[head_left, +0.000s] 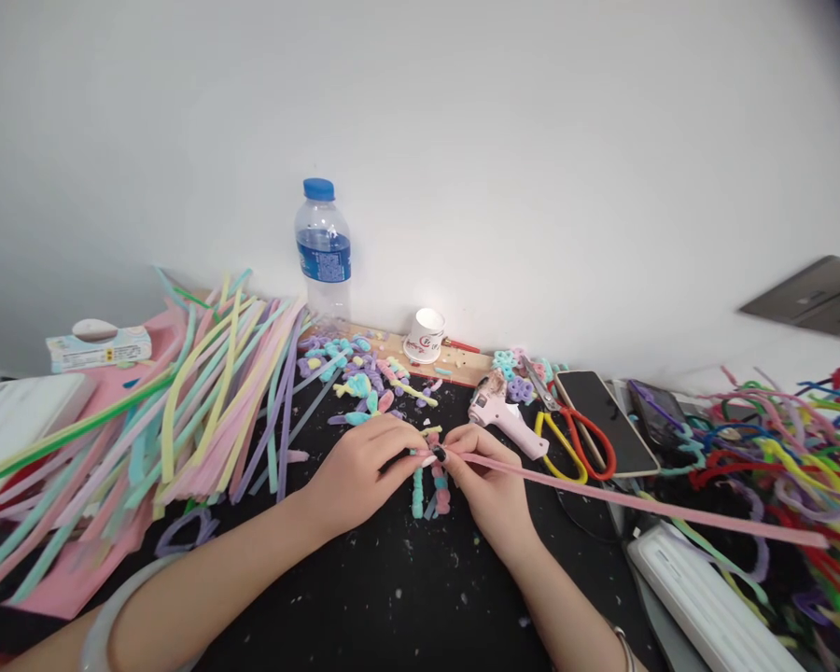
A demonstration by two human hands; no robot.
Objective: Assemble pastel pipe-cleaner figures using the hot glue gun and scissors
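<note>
My left hand [368, 467] and my right hand [494, 490] meet fingertip to fingertip at the middle of the black work surface. Both are closed in a pinch around the near end of a pink pipe cleaner [644, 504]. Its long straight length runs out to the right past my right hand. Just below the fingertips hang a twisted teal piece [418, 497] and a curled pink piece [442, 499]. Fingers partly hide how these join the pink pipe cleaner. Behind my hands lies a heap of small curled pipe-cleaner pieces [364, 369].
Long pastel pipe cleaners [231, 401] are piled at left. A water bottle [324, 247] and paper cup [425, 338] stand by the wall. A glue gun [508, 415], scissors [581, 439] and phone [606, 420] lie at right, near a white device [707, 597] and tangled bright pipe cleaners [805, 467].
</note>
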